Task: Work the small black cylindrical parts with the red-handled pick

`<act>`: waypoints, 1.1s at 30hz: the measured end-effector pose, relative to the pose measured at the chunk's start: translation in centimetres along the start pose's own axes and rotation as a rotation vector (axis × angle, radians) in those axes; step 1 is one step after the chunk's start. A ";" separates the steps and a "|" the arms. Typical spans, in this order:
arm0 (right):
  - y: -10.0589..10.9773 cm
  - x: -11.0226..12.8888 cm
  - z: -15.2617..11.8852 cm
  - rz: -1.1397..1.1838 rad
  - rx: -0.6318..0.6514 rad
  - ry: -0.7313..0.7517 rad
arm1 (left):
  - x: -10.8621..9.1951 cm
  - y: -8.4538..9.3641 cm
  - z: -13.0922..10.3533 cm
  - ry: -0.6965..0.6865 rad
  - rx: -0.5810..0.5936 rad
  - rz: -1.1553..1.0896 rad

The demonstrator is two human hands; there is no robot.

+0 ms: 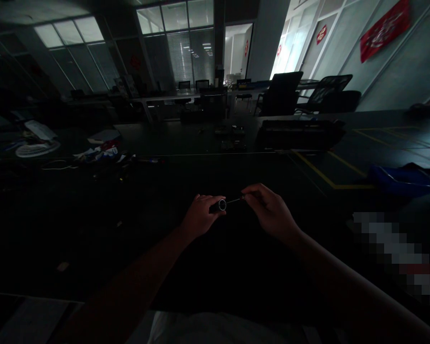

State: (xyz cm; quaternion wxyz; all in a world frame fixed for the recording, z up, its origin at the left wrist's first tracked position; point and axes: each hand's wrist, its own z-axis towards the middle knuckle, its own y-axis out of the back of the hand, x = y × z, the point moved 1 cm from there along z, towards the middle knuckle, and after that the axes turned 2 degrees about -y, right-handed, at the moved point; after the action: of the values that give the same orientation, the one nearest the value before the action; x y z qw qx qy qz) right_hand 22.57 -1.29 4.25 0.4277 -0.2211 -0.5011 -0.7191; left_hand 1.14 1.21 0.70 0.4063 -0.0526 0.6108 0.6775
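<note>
Above the dark tabletop point(208, 172), my left hand point(199, 215) is closed on a short dark cylinder point(221, 205) with a bright ring at the end facing right. My right hand point(270, 210), level with it to the right, pinches the outer end of a thin rod point(234, 200) between thumb and fingertips. The rod runs leftward to the ringed end of the cylinder. Whether it goes inside or only touches the rim is too dark to tell.
A long black object point(301, 134) lies at the back right, with a blue bag point(401, 179) nearer on the right. Papers and clutter point(102, 152) are at the back left. Small parts point(232, 130) sit at the back middle. Office chairs point(281, 91) stand beyond.
</note>
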 end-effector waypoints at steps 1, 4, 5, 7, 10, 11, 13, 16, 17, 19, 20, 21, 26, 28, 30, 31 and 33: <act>0.1 0.0 0.0 0.002 0.008 0.003 | 0.0 0.1 0.0 0.003 0.000 -0.005; 0.0 0.2 0.0 0.003 -0.006 -0.020 | -0.2 0.1 0.1 -0.004 0.002 -0.009; -0.1 0.3 0.0 0.002 -0.024 -0.042 | -0.2 0.1 0.1 -0.011 0.000 -0.007; -0.4 0.3 -0.1 0.010 -0.062 -0.086 | -0.3 0.1 0.1 -0.024 -0.004 -0.003; -0.8 0.1 -0.2 0.076 -0.113 -0.123 | -0.3 0.0 0.1 -0.024 0.006 -0.007; -0.9 0.1 -0.3 0.114 -0.131 -0.128 | -0.3 0.0 0.1 -0.017 0.010 -0.007; -1.0 0.0 -0.4 0.184 -0.160 -0.138 | -0.4 0.1 0.1 -0.005 0.008 -0.003; -1.0 -0.1 -0.1 0.252 -0.178 -0.161 | -0.5 0.2 -0.1 -0.038 -0.006 0.017; -1.0 -0.4 0.1 0.289 -0.185 -0.189 | -0.5 0.2 -0.1 -0.066 -0.005 0.030; -1.0 -1.3 0.7 0.420 -0.206 -0.301 | -0.3 0.3 -0.1 -0.105 0.008 0.069; -1.1 -1.9 1.0 0.527 -0.209 -0.375 | -0.1 0.3 -0.1 -0.105 0.022 0.093; -1.1 -2.5 1.3 0.611 -0.203 -0.428 | 0.1 0.3 0.0 -0.091 0.040 0.117; -1.2 -3.7 1.7 0.581 -0.278 -0.419 | 0.5 0.1 0.2 -0.010 0.098 0.151; -1.3 -3.2 1.4 0.517 -0.269 -0.367 | 0.4 0.1 0.2 -0.013 0.091 0.128; -1.4 -2.4 1.0 0.455 -0.250 -0.312 | 0.1 0.1 0.1 -0.015 0.082 0.100; -1.4 -2.0 0.9 0.418 -0.242 -0.282 | 0.1 0.2 0.1 -0.015 0.076 0.088; -1.5 -1.4 0.7 0.355 -0.232 -0.229 | 0.0 0.2 0.0 -0.024 0.062 0.074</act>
State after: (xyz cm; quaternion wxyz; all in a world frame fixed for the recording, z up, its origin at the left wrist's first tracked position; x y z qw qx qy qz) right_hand 22.05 0.06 2.66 0.4593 -0.4334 -0.4139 -0.6557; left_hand 1.00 1.27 0.85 0.3895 -0.0092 0.6282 0.6735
